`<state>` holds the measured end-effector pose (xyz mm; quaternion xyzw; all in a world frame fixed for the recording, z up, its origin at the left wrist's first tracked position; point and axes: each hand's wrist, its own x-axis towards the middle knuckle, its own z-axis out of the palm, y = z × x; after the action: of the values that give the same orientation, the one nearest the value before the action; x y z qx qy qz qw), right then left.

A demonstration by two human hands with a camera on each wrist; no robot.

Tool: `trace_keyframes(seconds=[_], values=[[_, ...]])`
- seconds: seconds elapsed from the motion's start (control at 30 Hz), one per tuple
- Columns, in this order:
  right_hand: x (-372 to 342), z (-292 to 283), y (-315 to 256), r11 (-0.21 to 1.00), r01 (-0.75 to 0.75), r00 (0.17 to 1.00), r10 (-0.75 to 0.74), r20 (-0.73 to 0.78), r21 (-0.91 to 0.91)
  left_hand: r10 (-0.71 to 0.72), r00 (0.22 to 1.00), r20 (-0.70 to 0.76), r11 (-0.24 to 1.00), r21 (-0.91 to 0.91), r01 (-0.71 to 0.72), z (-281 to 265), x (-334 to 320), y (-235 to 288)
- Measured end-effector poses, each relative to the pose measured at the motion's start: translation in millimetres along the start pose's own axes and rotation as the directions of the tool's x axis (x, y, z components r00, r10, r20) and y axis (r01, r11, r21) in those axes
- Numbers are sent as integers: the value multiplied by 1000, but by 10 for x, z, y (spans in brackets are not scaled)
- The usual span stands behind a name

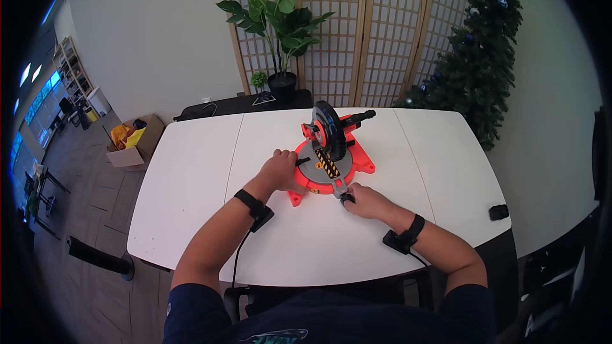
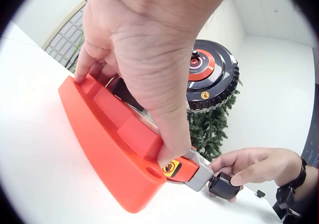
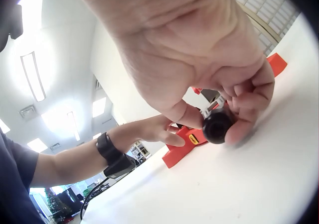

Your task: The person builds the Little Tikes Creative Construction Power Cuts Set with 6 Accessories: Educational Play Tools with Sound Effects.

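Observation:
A toy miter saw (image 1: 328, 153) with a red-orange base (image 2: 114, 139), grey round turntable and black toothed blade disc (image 2: 212, 77) stands on the white table. My left hand (image 1: 278, 171) holds the left side of the base, thumb at the front near a yellow warning sticker (image 2: 172, 168) and fingers toward the back. At the front, my right hand (image 1: 370, 202) pinches the black knob (image 3: 218, 126) at the end of the grey turntable arm (image 2: 198, 171) between thumb and fingers. The blade is tilted up above the black-and-yellow striped strip (image 1: 327, 163).
The white table (image 1: 197, 216) extends around the saw. A small black object (image 1: 498, 212) lies at its right edge. Beyond the table are a potted plant (image 1: 282, 83), a lattice screen (image 1: 382, 38), a decorated tree (image 1: 472, 57) and a cardboard box (image 1: 148, 137).

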<state>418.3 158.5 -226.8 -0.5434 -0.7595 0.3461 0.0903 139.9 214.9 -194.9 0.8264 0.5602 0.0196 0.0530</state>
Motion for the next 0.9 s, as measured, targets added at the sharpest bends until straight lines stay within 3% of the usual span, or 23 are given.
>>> trace_keyframes(seconds=[0.07,0.13,0.27,0.33,0.37,0.43,0.53,0.73,0.83,0.9], values=[[3,27,33,999,10,1000,-11,-6,-43,-2,1000,0,1000,-1,2,-1,-4,2],[-32,36,30,974,139,987,-152,-59,-180,-9,1000,7,1000,-8,9,-6,-7,9],[-50,-17,-34,984,110,993,-115,-33,-138,-2,1000,13,1000,-16,3,-17,-11,5],[-26,-21,-64,997,-36,999,38,22,-63,-10,1000,22,1000,-6,10,-23,-15,16],[-20,3,-38,997,-37,999,38,22,-62,-10,1000,23,1000,-6,10,-23,-16,15],[-7,63,37,984,100,989,-114,-91,-149,-13,999,30,1000,-22,14,-27,-16,14],[-78,-12,-26,982,145,985,-155,-79,-124,-22,999,38,999,-40,23,-38,-28,17],[-24,20,34,999,38,997,-37,-70,9,-8,999,34,997,-71,11,-22,-26,-12],[-123,-29,-46,991,120,985,-127,-114,-66,-12,998,58,998,-56,15,-35,-17,2],[-143,-57,-78,995,83,991,-87,-102,-48,-10,998,56,999,-50,13,-19,-4,-8]])
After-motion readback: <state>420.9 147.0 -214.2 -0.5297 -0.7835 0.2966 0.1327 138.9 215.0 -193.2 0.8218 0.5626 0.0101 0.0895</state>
